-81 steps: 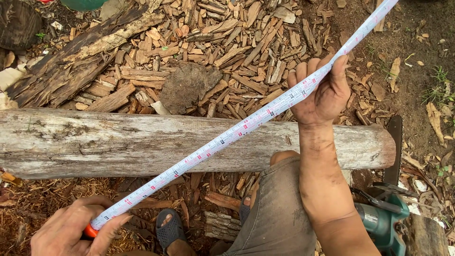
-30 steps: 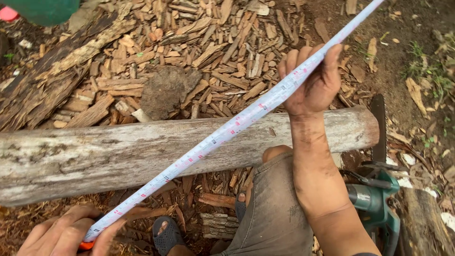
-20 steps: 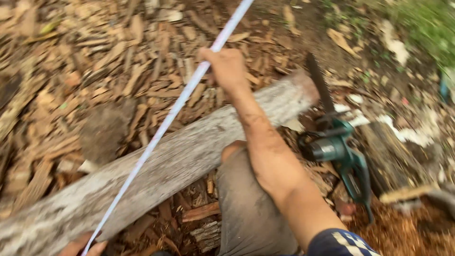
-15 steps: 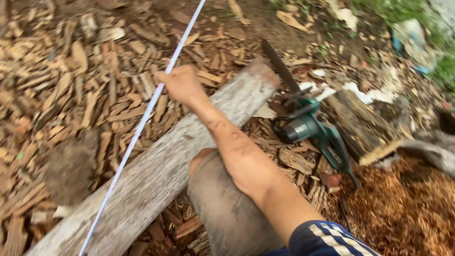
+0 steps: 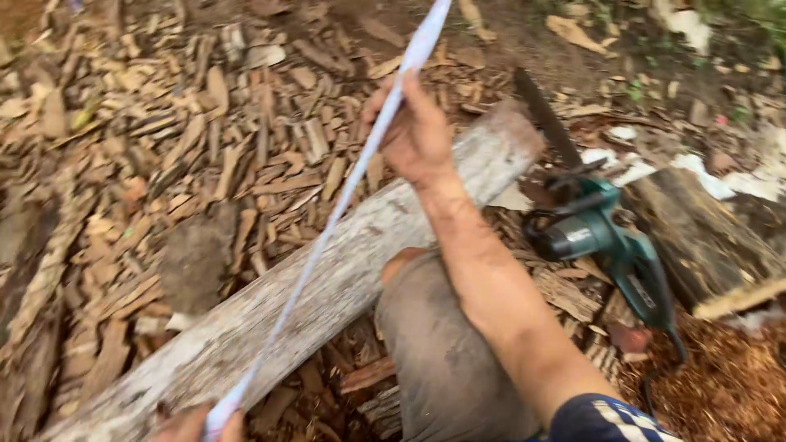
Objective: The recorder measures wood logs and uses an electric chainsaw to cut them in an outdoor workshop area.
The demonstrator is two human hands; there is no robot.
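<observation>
A pale tape measure (image 5: 327, 237) stretches diagonally from the bottom left up past the top edge, above a long grey weathered log (image 5: 327, 286) lying on the ground. My right hand (image 5: 413, 135) grips the tape over the log's right end. My left hand (image 5: 192, 424) is barely visible at the bottom edge, holding the tape's lower end. My knee in grey trousers (image 5: 442, 352) is just in front of the log.
A teal electric chainsaw (image 5: 602, 233) lies on the ground right of the log, its bar pointing up-left. Split wood pieces (image 5: 205, 139) cover the ground behind the log. Reddish sawdust (image 5: 720, 385) and a dark log (image 5: 712, 237) lie at the right.
The view has swung to the right, so the log now runs diagonally and the chainsaw has come fully into view. Both hands keep the tape stretched over the log.
</observation>
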